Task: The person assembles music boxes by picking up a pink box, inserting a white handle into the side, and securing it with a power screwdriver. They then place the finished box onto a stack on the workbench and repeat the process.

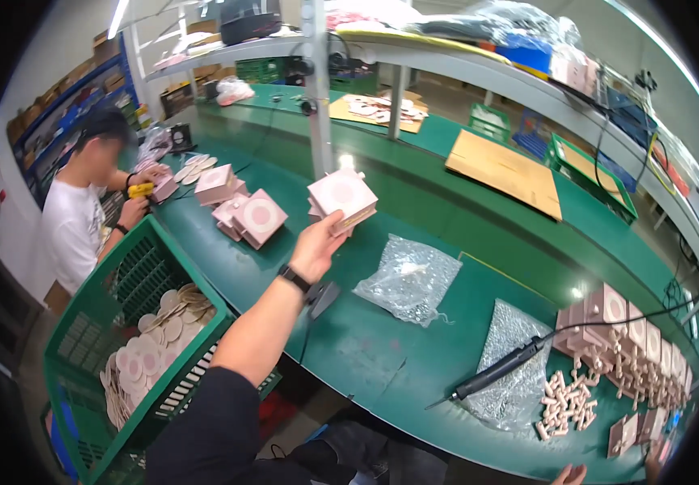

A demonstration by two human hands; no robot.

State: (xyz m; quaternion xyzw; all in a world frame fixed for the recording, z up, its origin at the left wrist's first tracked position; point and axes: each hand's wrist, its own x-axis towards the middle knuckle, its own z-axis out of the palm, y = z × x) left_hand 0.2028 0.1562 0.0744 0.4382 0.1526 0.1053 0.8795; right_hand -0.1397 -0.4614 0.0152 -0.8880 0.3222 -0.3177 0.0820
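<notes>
My left hand [321,246] reaches out over the green table, its fingers closed round a pale pink box [341,192] with a white ring and pink disc on its face. Left of it on the table lie similar pink boxes [259,217], also with round discs. Only the fingertips of my right hand [572,475] show at the lower edge, slightly apart with nothing seen in them. Nearest to that hand are a heap of small pink pegs [566,404] and some small pink pieces [623,435].
A green crate [224,315] of round discs [143,356] stands at the left. A black electric screwdriver [499,370] with a cord lies across bubble wrap [507,343]; another bubble-wrap sheet [410,279] is mid-table. Pink boxes [616,323] line the right. A co-worker [83,194] works at the left.
</notes>
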